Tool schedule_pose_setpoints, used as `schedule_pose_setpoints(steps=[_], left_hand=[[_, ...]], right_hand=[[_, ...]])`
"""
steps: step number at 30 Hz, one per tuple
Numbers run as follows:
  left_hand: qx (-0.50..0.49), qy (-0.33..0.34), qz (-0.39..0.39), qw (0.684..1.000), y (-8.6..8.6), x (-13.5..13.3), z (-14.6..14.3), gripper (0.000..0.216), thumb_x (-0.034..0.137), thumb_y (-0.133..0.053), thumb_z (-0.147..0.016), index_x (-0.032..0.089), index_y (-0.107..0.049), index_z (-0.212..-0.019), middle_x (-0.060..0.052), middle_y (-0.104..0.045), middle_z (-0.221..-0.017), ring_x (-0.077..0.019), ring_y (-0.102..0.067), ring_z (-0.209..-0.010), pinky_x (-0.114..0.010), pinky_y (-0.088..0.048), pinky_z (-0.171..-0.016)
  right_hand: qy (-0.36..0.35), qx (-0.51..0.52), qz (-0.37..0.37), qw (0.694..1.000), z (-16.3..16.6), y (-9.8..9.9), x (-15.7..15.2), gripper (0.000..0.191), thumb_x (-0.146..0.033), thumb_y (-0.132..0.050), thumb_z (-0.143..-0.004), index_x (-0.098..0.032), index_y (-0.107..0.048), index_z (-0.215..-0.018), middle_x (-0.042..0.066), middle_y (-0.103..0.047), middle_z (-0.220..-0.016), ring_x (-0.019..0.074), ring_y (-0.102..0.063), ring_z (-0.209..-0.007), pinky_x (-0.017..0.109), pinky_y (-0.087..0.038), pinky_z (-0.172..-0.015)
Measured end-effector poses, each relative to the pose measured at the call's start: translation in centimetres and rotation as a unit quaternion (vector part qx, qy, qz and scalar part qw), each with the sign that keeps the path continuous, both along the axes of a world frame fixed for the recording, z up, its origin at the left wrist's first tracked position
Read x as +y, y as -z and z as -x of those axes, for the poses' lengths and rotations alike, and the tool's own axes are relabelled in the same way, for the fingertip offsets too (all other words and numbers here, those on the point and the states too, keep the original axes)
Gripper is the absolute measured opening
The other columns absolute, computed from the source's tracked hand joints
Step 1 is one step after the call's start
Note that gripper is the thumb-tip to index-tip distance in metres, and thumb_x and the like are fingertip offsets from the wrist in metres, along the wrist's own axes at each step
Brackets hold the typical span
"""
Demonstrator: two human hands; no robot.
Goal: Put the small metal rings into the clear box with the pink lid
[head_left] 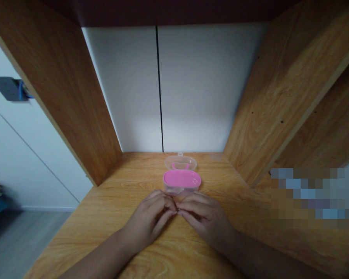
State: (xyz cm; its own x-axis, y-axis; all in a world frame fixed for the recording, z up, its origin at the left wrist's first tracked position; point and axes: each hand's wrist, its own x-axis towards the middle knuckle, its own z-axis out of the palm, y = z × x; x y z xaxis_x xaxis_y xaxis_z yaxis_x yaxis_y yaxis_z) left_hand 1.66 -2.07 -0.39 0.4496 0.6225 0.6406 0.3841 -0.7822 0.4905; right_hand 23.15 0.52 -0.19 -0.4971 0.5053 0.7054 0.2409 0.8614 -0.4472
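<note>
In the head view, pinching a tiny dark thing (pixel 177 210) between fingers pressed close on the left hand (pixel 148 216) and the right hand (pixel 209 220), just in front of a pink-topped box (pixel 182 179) on the worktop (pixel 151 255). Too small and too covered to tell its direction or long axis. Lying beyond the fingertips, with long axis running left to right and clear latch facing the hands. Behind, near the wall (pixel 197 89), lying likewise crosswise: a clear oval cover (pixel 180 159), with tab toward the wall. Reaching in from both lower corners with bare forearms slanting inward, knuckles up, thumbs underneath and nearly meeting.
</note>
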Motion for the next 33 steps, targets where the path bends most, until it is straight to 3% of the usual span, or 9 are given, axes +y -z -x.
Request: schedule_pose_setpoints(steps=[5, 11, 18, 33], left_hand=[[-0.012, 0.002, -0.010, 1.000, -0.29, 0.00, -0.17, 0.012, 0.007, -0.059, -0.094, 0.019, -0.062, -0.096, -0.004, -0.068, -0.085, -0.0151, -0.062, -0.083, -0.024, -0.049, -0.077], [-0.020, 0.012, -0.042, 0.999, 0.05, 0.26, -0.15, 0.024, 0.007, -0.067, -0.090, 0.019, -0.070, -0.110, -0.008, -0.075, -0.095, -0.0172, -0.067, -0.089, -0.027, -0.054, -0.080], [-0.033, 0.007, -0.078, 0.996, 0.06, 0.55, -0.06, 0.025, 0.003, -0.069, -0.088, 0.018, -0.072, -0.107, -0.007, -0.077, -0.090, -0.0168, -0.069, -0.085, -0.027, -0.056, -0.078], [-0.053, -0.031, -0.053, 0.997, -0.03, 0.42, -0.10, 0.022, 0.009, -0.070, -0.089, 0.019, -0.072, -0.108, -0.007, -0.076, -0.090, -0.0161, -0.071, -0.082, -0.027, -0.057, -0.074]], right_hand=[[0.017, 0.006, 0.003, 1.000, 0.14, -0.11, -0.12, 0.013, -0.014, -0.067, -0.091, -0.022, -0.075, -0.097, 0.004, -0.078, -0.090, 0.0169, -0.073, -0.082, 0.027, -0.058, -0.077], [0.040, 0.020, 0.032, 0.999, 0.03, 0.02, -0.12, 0.013, -0.014, -0.069, -0.088, -0.023, -0.075, -0.096, 0.004, -0.079, -0.089, 0.0172, -0.074, -0.081, 0.028, -0.058, -0.076], [0.039, 0.011, 0.048, 0.998, 0.10, 0.25, -0.02, 0.014, -0.013, -0.071, -0.086, -0.024, -0.075, -0.094, 0.002, -0.079, -0.089, 0.0164, -0.074, -0.081, 0.026, -0.057, -0.076], [0.092, 0.023, 0.080, 0.992, 0.04, -0.34, -0.46, 0.007, -0.019, -0.073, -0.086, -0.024, -0.077, -0.089, 0.001, -0.080, -0.085, 0.0162, -0.074, -0.076, 0.024, -0.057, -0.072]])
